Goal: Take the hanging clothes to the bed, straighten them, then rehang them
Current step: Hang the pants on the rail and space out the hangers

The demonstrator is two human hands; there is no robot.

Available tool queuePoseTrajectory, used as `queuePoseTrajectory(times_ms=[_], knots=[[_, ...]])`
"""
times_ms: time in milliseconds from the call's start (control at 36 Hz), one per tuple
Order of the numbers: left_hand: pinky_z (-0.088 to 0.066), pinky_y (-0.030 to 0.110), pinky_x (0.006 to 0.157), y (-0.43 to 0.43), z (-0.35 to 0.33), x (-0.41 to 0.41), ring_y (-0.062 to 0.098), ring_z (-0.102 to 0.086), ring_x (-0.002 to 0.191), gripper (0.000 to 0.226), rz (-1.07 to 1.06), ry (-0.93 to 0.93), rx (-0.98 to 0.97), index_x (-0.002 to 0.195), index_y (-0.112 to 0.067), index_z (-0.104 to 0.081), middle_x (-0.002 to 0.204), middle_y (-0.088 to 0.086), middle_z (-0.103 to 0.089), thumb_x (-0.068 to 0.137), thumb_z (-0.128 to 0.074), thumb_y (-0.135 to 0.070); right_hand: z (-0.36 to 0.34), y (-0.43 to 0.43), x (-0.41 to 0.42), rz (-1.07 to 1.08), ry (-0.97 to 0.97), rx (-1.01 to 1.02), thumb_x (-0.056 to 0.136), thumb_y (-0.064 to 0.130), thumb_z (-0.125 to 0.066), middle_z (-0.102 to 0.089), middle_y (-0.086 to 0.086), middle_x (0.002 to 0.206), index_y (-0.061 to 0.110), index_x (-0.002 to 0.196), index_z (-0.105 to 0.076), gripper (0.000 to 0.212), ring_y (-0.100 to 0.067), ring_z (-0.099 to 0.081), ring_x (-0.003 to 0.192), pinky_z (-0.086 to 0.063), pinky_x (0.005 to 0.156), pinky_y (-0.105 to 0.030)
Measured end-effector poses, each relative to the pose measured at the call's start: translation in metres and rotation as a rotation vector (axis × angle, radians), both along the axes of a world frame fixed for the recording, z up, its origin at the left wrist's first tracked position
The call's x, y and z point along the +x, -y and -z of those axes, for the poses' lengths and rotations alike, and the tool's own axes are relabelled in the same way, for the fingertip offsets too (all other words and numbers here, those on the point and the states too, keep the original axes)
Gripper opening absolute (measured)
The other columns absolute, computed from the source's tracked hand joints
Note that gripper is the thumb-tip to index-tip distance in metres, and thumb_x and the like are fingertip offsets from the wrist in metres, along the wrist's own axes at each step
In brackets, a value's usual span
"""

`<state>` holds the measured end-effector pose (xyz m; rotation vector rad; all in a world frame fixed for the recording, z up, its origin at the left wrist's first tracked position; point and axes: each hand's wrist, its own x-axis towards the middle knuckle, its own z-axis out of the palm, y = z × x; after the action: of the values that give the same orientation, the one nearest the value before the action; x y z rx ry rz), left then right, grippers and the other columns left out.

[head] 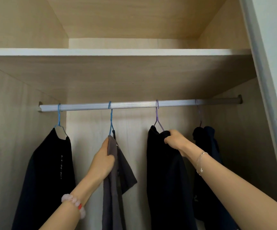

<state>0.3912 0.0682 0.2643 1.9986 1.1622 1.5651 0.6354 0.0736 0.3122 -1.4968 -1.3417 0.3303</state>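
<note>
Left hand (103, 161), right hand (174, 138) on wardrobe (88, 146) clothes (164, 180)

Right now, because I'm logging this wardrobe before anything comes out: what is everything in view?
Wardrobe: one, light wood, all round.
Rail: one, silver, across it.
Shelf: one, white-edged, above rail.
Blue hangers: two, blue, rail's left half.
Purple hangers: two, purple, right half.
Black garments: two, black, far left and third along.
Grey garment: one, grey, second along.
Navy garment: one, dark navy, far right.
Bracelets: two, pink beads left wrist, silver chain right wrist.
Left hand: one, grips grey garment.
Right hand: one, grips third garment.
</note>
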Motion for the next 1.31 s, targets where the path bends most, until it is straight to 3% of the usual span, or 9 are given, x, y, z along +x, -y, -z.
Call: queuePoseTrajectory(times_ms=[83,167,444,750,833,889,1000,1167,1306], knots=[[-0.046,0.034,0.096,-0.006,0.001,-0.005,0.023,-0.051,0.115,0.072,-0.009,-0.010,-0.026,0.146,-0.027,-0.025,0.140,0.005,-0.047,0.083,-0.035,0.006,0.003,-0.006,0.003,-0.012,0.000,-0.013,0.106,-0.007,-0.044,-0.064,-0.028,0.126,-0.011,0.144,-0.054,0.040,-0.031,-0.058,0.103,-0.047,0.086,-0.033],[-0.046,0.040,0.100,-0.007,0.001,-0.007,0.024,-0.051,0.119,0.072,-0.007,-0.006,-0.034,0.146,-0.028,-0.026,0.139,0.004,-0.048,0.083,-0.036,0.006,0.004,-0.010,0.004,-0.017,-0.004,-0.012,0.105,-0.007,-0.044,-0.064,-0.031,0.136,-0.010,0.144,-0.054,0.040,-0.035,-0.062,0.108,-0.048,0.088,-0.034],[-0.048,0.038,0.095,-0.003,0.001,-0.006,0.023,-0.053,0.114,0.068,0.016,0.003,-0.028,0.145,-0.028,-0.027,0.136,0.003,-0.050,0.086,-0.037,0.004,0.004,-0.007,0.014,-0.008,-0.005,-0.022,0.106,-0.007,-0.045,-0.062,-0.029,0.141,-0.008,0.146,-0.052,0.041,-0.037,-0.063,0.116,-0.049,0.087,-0.034],[-0.051,0.039,0.091,-0.007,0.004,-0.008,0.023,-0.057,0.107,0.071,-0.014,-0.016,-0.016,0.146,-0.029,-0.024,0.134,0.005,-0.052,0.084,-0.038,0.003,0.006,-0.010,0.016,-0.031,-0.003,-0.019,0.104,-0.008,-0.046,-0.064,-0.034,0.138,-0.010,0.141,-0.056,0.038,-0.032,-0.061,0.102,-0.050,0.087,-0.034],[-0.050,0.040,0.095,-0.008,0.007,-0.009,0.024,-0.056,0.112,0.070,-0.005,-0.014,-0.015,0.147,-0.030,-0.023,0.137,0.004,-0.050,0.086,-0.039,0.001,0.007,-0.010,0.016,-0.025,-0.004,-0.019,0.105,-0.007,-0.047,-0.064,-0.032,0.139,-0.009,0.143,-0.055,0.039,-0.041,-0.067,0.118,-0.057,0.096,-0.043],[-0.048,0.041,0.098,-0.009,0.008,-0.010,0.023,-0.054,0.116,0.070,0.011,0.000,-0.014,0.146,-0.032,-0.023,0.139,0.002,-0.049,0.086,-0.038,0.000,0.007,-0.010,0.016,-0.021,-0.001,-0.023,0.106,-0.006,-0.047,-0.064,-0.031,0.139,-0.007,0.145,-0.054,0.039,-0.044,-0.065,0.127,-0.055,0.094,-0.040],[-0.045,0.043,0.102,-0.012,0.010,-0.014,0.022,-0.052,0.120,0.070,0.022,0.038,-0.012,0.145,-0.034,-0.026,0.140,0.000,-0.048,0.085,-0.038,0.001,0.007,-0.010,0.017,-0.020,0.003,-0.033,0.106,-0.006,-0.046,-0.063,-0.031,0.141,-0.007,0.144,-0.053,0.039,-0.034,-0.063,0.109,-0.052,0.083,-0.034],[-0.045,0.043,0.101,-0.009,0.011,-0.013,0.022,-0.053,0.119,0.068,0.020,0.064,0.015,0.145,-0.032,-0.027,0.139,0.002,-0.049,0.087,-0.038,0.001,0.007,-0.008,0.019,-0.006,0.014,-0.054,0.107,-0.004,-0.046,-0.065,-0.028,0.138,-0.004,0.144,-0.054,0.038,-0.042,-0.065,0.128,-0.058,0.106,-0.046],[-0.041,0.036,0.105,0.001,0.013,-0.008,0.015,-0.043,0.126,0.073,0.025,0.061,0.094,0.146,-0.037,-0.020,0.142,-0.010,-0.037,0.089,-0.035,0.004,0.012,-0.006,0.020,-0.010,0.030,-0.057,0.107,-0.003,-0.045,-0.065,-0.026,0.138,-0.001,0.146,-0.053,0.040,-0.041,-0.065,0.127,-0.057,0.109,-0.047]])
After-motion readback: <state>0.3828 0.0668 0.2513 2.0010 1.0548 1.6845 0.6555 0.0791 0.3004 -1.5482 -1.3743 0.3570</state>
